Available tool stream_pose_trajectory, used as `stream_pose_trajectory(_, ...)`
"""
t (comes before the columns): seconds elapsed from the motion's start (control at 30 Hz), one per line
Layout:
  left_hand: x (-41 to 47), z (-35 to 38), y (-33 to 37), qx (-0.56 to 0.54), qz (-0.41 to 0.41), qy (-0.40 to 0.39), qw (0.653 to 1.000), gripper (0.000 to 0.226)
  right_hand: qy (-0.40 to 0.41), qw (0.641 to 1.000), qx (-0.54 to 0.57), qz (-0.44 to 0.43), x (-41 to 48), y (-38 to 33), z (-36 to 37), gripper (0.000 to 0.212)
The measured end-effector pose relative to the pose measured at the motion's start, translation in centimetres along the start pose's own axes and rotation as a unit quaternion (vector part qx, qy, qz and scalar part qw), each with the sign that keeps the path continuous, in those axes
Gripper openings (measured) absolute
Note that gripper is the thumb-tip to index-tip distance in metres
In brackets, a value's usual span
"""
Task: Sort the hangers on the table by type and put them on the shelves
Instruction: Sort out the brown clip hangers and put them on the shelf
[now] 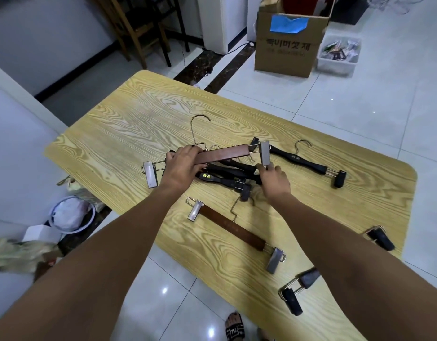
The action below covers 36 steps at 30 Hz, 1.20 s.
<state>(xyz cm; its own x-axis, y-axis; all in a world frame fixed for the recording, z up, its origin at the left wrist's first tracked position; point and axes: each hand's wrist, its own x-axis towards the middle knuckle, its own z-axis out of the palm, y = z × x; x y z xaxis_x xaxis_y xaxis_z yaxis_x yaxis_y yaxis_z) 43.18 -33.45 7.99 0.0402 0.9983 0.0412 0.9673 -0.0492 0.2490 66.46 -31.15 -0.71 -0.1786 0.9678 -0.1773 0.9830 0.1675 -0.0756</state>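
Note:
A brown wooden clip hanger [224,153] with silver clips and a metal hook is lifted slightly over the wooden table [119,134]. My left hand [184,163] is shut on its middle. My right hand [274,177] pinches the lower edge of its right silver clip. Under it lies a pile of black clip hangers [227,177]. One more black hanger [308,162] lies to the right. A second brown clip hanger [233,230] rests nearer me. Black hangers [296,291] at the table's near right edge are partly hidden by my right forearm.
A cardboard box [286,45] and a clear plastic bin [337,57] stand on the tiled floor beyond the table. A wooden chair [138,28] is at the back left. A bucket with a bag [70,215] sits on the floor at left. No shelves are in view.

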Motion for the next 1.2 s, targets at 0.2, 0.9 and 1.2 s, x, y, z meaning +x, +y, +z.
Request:
stream_pose_trajectory(0.2, 0.0, -0.6, -0.1, -0.004, -0.007, 0.012, 1.000, 0.039, 0.051, 0.992, -0.023, -0.110, -4.7, -0.8, 2.8, 0.053)
stream_pose_trajectory(0.9, -2.6, -4.7, 0.4, 0.012, 0.029, 0.042, 0.999, 0.035, -0.045, 0.991, -0.010, -0.122, -13.5, -6.4, 3.9, 0.042)
stream_pose_trajectory(1.2, -3.9, -7.2, 0.3, 0.017, 0.040, 0.063, 0.997, 0.031, 0.014, 0.990, -0.001, -0.139, -15.2, -7.7, 3.3, 0.044)
